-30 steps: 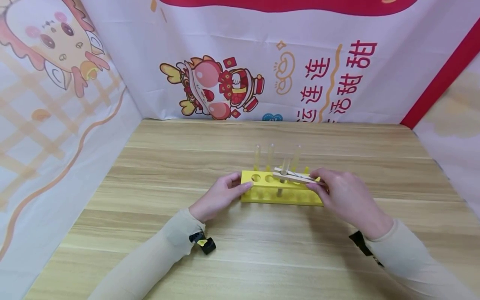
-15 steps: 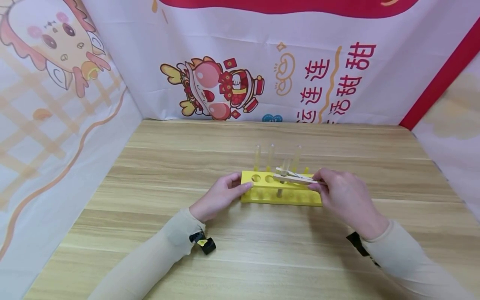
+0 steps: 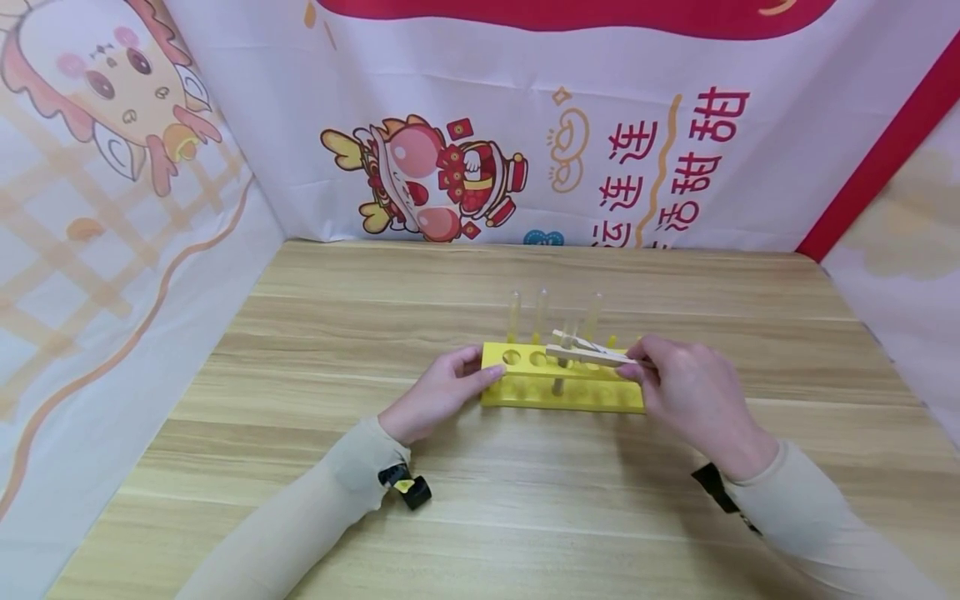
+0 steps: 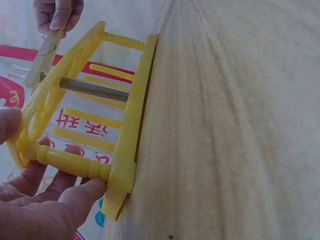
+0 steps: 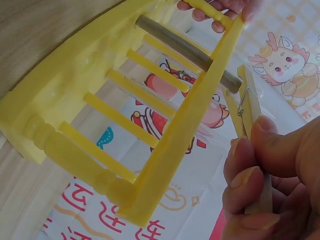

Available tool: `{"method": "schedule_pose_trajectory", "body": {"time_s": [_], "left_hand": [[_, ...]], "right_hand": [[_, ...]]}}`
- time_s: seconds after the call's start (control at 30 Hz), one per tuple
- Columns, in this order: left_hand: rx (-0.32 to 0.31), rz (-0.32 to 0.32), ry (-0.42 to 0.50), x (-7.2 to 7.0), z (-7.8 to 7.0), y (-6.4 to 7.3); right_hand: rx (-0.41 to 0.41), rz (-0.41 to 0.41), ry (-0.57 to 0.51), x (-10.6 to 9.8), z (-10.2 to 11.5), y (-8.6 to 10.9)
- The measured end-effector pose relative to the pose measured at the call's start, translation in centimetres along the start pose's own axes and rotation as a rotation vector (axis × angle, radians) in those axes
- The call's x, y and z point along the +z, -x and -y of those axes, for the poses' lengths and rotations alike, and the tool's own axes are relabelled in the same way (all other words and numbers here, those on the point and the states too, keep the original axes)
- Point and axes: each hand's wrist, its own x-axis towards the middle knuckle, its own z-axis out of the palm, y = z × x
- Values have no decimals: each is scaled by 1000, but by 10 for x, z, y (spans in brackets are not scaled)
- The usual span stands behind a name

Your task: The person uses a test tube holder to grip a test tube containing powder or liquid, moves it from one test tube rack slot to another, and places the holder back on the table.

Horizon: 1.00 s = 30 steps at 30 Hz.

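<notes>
Yellow rack (image 3: 525,404): on table (image 3: 510,525); I see the left hand (image 3: 438,392) gripping its end. Tube (image 5: 185,45), lower part grey: through a rack hole. Wooden clamp (image 3: 592,357): pinched in the right hand (image 3: 693,400), its jaws at the tube. Risks, as I judge: squeezed handles could loosen the tube; sideways pulling could jam it against the hole's rim.

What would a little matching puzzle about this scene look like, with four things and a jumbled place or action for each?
1. Left hand
2. Right hand
3. Yellow rack
4. Greyish tube

A. standing on the wooden table
B. holding one end of the rack
C. passing through a hole in the rack's top
D. pinching the wooden clip

Pairs: 1-B, 2-D, 3-A, 4-C
</notes>
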Motion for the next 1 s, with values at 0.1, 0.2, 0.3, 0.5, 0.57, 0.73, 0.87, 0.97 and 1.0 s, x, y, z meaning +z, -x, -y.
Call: {"method": "schedule_pose_trajectory", "body": {"time_s": [0.1, 0.2, 0.3, 0.5, 0.57, 0.73, 0.87, 0.97, 1.0], "left_hand": [[2, 2, 1, 0, 0, 0], [0, 0, 3, 0, 0, -1], [-3, 1, 8, 0, 1, -1], [-7, 1, 12, 0, 0, -1], [-10, 2, 13, 0, 0, -1], [1, 4, 11, 0, 0, 0], [4, 2, 9, 0, 0, 0], [4, 1, 6, 0, 0, 0], [5, 1, 6, 0, 0, -1]], "right_hand": [[-5, -9, -1, -1, 0, 0], [-3, -9, -3, -3, 1, -1], [0, -7, -5, -5, 2, -2], [-9, -29, -8, -10, 4, -5], [-17, -41, -2, -12, 4, -6], [-6, -43, 15, -17, 6, -9], [16, -29, 18, -20, 8, -11], [11, -37, 18, -22, 9, -12], [6, -42, 19, -22, 9, -12]]}}
